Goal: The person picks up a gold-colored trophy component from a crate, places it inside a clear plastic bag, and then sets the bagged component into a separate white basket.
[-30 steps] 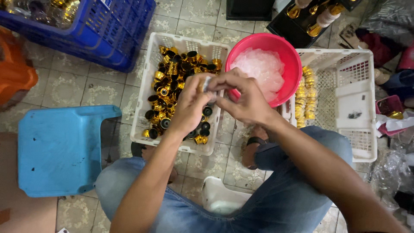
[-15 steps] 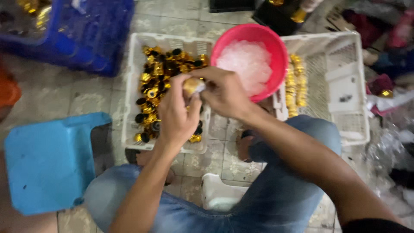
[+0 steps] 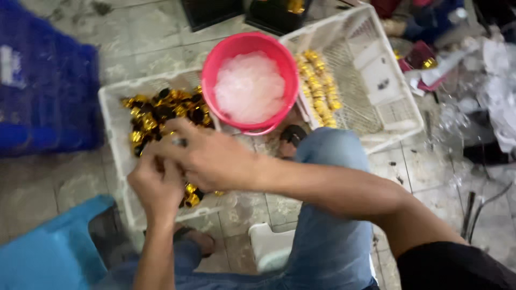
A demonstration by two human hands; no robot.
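Gold caps (image 3: pixel 161 115) in white crate (image 3: pixel 115 139); both hands (image 3: pixel 183 166) meet above, fingers curled.

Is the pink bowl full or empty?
Nearly full: the pink bowl sits upright, and a heap of pale translucent pieces reaches close to its rim.

Both hands meet low over the white plastic lattice crate (image 3: pixel 115 139) of gold and black caps (image 3: pixel 156 115), the right hand (image 3: pixel 209 158) crossing above the left hand (image 3: pixel 156 185), so the near half of that crate is covered. Its far corner lies open from above. The round pink plastic basin (image 3: pixel 250 86) overlaps the crate's right edge and blocks that side. The second white lattice crate (image 3: pixel 376 80) has bare mesh beside its row of gold caps (image 3: pixel 320 88). A blue plastic crate (image 3: pixel 43 96) walls the left.
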